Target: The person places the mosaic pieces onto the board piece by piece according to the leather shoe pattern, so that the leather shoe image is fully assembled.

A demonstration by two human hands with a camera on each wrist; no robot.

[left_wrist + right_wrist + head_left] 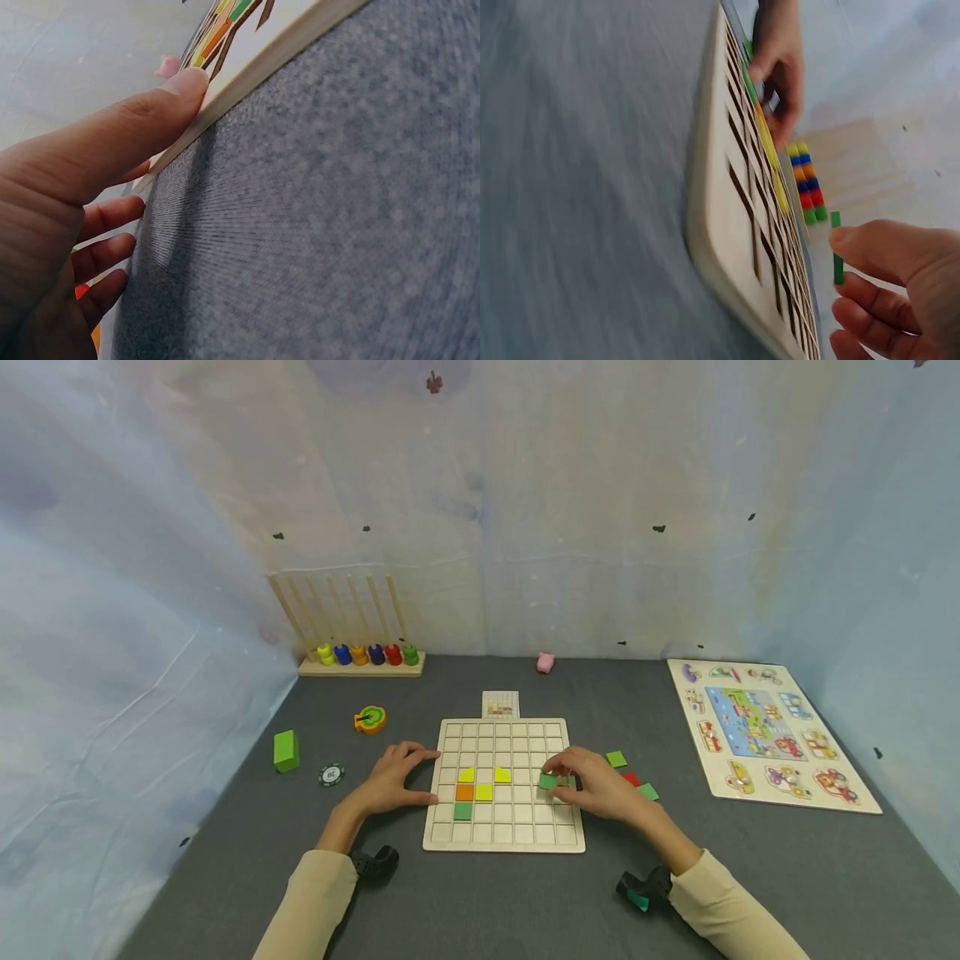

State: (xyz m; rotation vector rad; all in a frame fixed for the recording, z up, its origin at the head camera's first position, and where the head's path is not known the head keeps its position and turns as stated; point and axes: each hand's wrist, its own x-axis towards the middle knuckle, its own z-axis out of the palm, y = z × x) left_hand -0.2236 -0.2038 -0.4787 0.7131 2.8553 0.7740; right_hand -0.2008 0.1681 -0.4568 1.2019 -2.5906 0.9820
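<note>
A wooden grid board (523,835) lies on the dark table. My left hand (390,783) steadies its left edge, with the thumb (184,86) against the rim and the other fingers loosely spread. Over the right part of the grid, my right hand (596,783) pinches a green square tile (837,247) between thumb and fingertips, raised above the board in the right wrist view. In the grid sit two yellow cut-corner tiles, one of them (502,775) standing apart, a yellow square (483,792), an orange square (465,792) and a green square (462,811).
Loose green (616,759) and red (630,778) tiles lie right of the board. A pattern card (500,703) touches its far edge. Around it are a picture puzzle (705,768), peg rack (362,670), pink pig figure (545,662), round toy (371,719), poker chip (331,774) and green block (286,752).
</note>
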